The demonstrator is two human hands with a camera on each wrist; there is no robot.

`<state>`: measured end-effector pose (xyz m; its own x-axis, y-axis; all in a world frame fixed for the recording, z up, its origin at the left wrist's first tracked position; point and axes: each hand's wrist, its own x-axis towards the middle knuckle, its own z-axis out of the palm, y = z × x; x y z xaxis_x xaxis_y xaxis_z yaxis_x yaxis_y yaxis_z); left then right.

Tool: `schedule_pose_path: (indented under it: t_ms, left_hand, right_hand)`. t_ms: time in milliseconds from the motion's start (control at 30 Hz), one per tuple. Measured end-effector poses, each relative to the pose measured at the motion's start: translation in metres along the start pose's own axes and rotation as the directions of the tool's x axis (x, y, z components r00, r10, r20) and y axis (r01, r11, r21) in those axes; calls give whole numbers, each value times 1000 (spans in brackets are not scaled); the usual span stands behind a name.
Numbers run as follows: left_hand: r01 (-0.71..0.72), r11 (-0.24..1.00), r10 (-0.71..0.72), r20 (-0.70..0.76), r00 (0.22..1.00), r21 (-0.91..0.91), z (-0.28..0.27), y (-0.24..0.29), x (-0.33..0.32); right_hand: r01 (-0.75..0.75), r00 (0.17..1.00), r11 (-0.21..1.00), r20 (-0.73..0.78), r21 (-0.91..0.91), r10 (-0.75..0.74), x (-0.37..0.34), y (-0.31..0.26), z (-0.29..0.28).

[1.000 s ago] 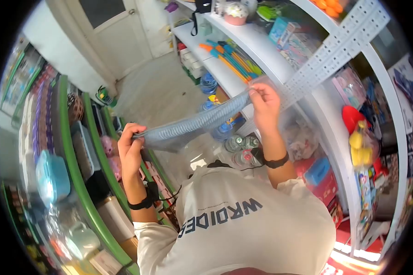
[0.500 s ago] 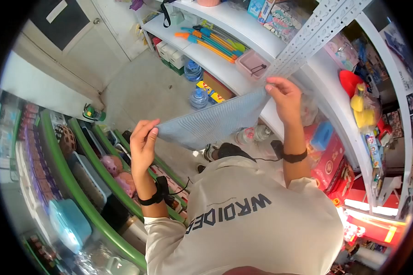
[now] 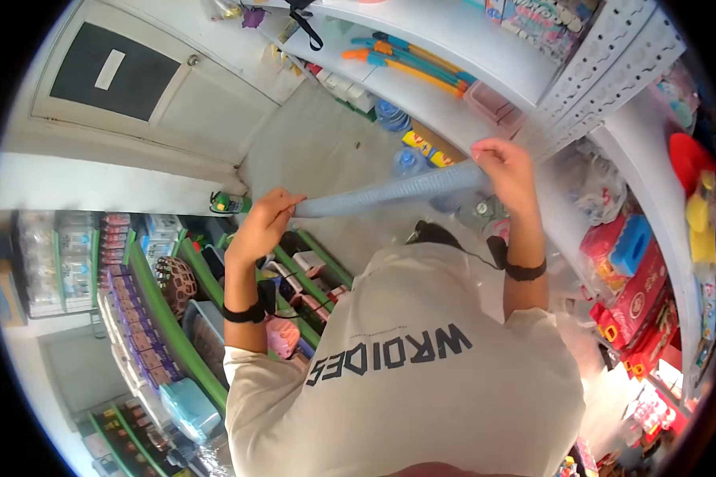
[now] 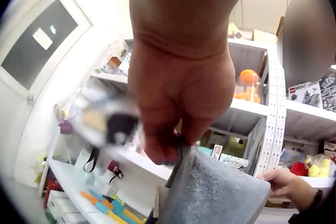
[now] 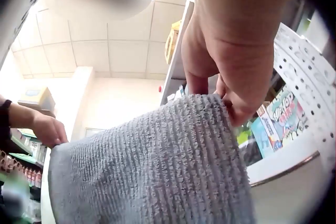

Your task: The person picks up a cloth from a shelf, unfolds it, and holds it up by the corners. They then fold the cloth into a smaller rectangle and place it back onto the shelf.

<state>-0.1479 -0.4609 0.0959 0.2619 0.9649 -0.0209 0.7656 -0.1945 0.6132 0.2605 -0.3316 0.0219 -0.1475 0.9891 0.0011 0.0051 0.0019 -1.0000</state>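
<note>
Hanging above open floor (image 3: 310, 143), grey cloth (image 3: 390, 193) stretches — edges (image 5: 233, 134) clamped by left hand (image 3: 258, 226) and right hand (image 3: 512, 179).

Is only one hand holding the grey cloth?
No, the left hand pinches one end of the grey cloth and the right hand pinches the other.

i make out a cream shirt (image 3: 445, 397) with short sleeves (image 3: 266, 366), dark block letters (image 3: 390, 354), finer print (image 3: 380, 331), a black band on the left wrist (image 3: 244, 312), another band on the right (image 3: 525, 273), and a thin black cable (image 3: 479, 257).
</note>
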Motion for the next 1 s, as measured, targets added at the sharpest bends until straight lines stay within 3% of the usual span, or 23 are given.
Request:
schedule_pose_path:
  t_ms: [100, 167, 200, 267, 300, 400, 533, 567, 700, 867, 1000]
  left_hand:
    - [110, 994, -110, 66, 992, 10, 0, -21, 26]
    - [183, 983, -181, 79, 980, -20, 8, -36, 32]
    - [199, 979, -194, 114, 974, -39, 12, -40, 29]
    - [87, 995, -89, 57, 994, 40, 19, -41, 42]
    - [39, 997, -45, 80, 996, 66, 22, -42, 45]
    - [16, 998, -25, 188, 982, 54, 36, -48, 47]
    - [101, 994, -107, 301, 948, 36, 72, -67, 23]
    - [33, 997, -57, 366, 929, 72, 80, -73, 14]
    - [93, 986, -42, 332, 942, -139, 121, -83, -28]
    - [-83, 989, 114, 267, 957, -123, 120, -98, 7]
    - [-126, 988, 149, 402, 903, -84, 114, -117, 54]
  right_hand:
    - [-60, 995, 995, 72, -74, 65, 19, 33, 4]
    - [51, 995, 995, 92, -88, -43, 11, 53, 5]
    - [10, 996, 995, 86, -97, -1, 0, 57, 2]
    - [110, 985, 969, 154, -222, -76, -7, 56, -6]
    - [83, 982, 961, 184, -262, -35, -14, 47, -11]
    - [99, 984, 956, 173, -274, -52, -36, 68, -16]
    - [150, 976, 882, 211, -446, -59, -80, 95, -15]
    - [202, 959, 841, 276, -501, -66, -93, 104, -17]
    - [65, 967, 858, 245, -509, 72, -140, 121, -6]
    - [69, 980, 755, 186, -652, 71, -109, 102, -6]
    - [95, 986, 674, 161, -732, 35, -80, 115, 2]
